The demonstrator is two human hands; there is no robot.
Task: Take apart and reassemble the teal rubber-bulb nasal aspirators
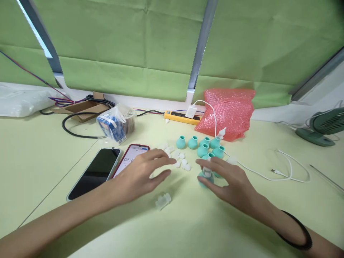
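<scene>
We work at a pale green table (242,229) set against a creased green cloth backdrop. Our left hand (142,176) hovers open over the table, fingers stretched forward and empty, its tips just beside a loose scatter of small white caps (179,158). Our right hand (229,181) is also open, fingers spread rather than clamped, arched around a teal bulb (205,179) that stands just before the palm with a white tip in its neck; we cannot tell whether the fingers touch it. The two hands are apart, with bare table between them. Behind the right hand, more teal bulbs (200,145) stand upright on their broad bases in a loose cluster, probably because that is how they sit steady with their openings up. A single clear piece (163,201) lies on its side nearer to us, between the wrists. By the left hand lie a dark phone (95,172) and a red-cased phone (132,157) showing a timer, face up, likely so it can be read at a glance. Further back are a yellow power strip (180,117), pink bubble wrap (228,111) and a white cable (268,175) trailing right.
</scene>
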